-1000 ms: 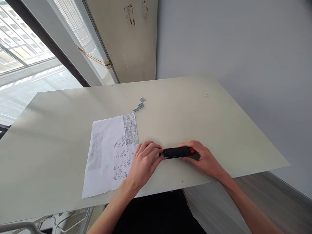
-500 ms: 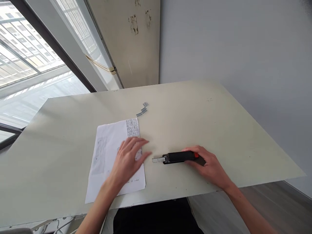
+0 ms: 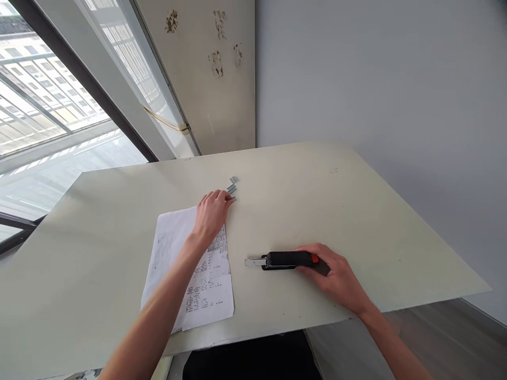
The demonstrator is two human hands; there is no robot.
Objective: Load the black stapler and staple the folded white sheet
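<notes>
The left arm [image 3: 162,303] is stretched toward the far edge of the table [image 3: 376,227], and the left grip [image 3: 213,211] is turned knuckles up. The right arm [image 3: 390,338] is laid across the near edge, its grip [image 3: 335,272] curled tight.

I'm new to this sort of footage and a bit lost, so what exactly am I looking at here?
There's no machine: these are a person's own two bare hands. The camera is worn on their head, looking forward and down, so you see roughly what they see. On the pale table lie printed papers and, just beyond them, small staple strips. The right hand holds a black stapler, with a silver piece sticking out of its far end. The left hand reaches over the papers, fingertips at the nearest strip; whether it's gripped, I can't tell.
</notes>
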